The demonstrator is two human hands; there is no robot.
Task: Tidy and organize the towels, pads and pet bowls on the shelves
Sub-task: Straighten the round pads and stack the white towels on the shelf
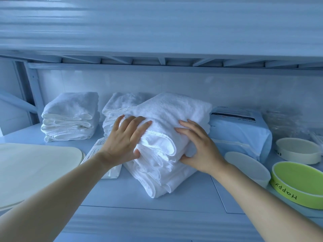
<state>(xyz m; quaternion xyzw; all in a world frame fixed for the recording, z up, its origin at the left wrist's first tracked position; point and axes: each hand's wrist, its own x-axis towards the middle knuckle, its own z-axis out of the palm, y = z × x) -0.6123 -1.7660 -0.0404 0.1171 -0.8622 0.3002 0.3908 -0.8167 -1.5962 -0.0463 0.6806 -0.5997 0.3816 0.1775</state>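
Head view: a pale blue shelf (174, 203) runs under the braced underside of an upper shelf (157, 32), with a white wall panel behind. Mid-shelf lies a pile of folded white towels (171, 119) — the left hand (125, 139) and right hand (201, 147) clasp its sides, fingers spread on top, thumbs tucked under folds. Behind it sits the middle stack (118, 105), and further left the left stack (70, 117). At the right are a pack of pads (241, 131), a cream bowl (297, 151) and a green bowl (297, 184).

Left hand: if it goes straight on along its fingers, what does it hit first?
The towel pile it grips: the left hand points up and right across the pile's top. Past that, probably the back wall, though depth is unclear.
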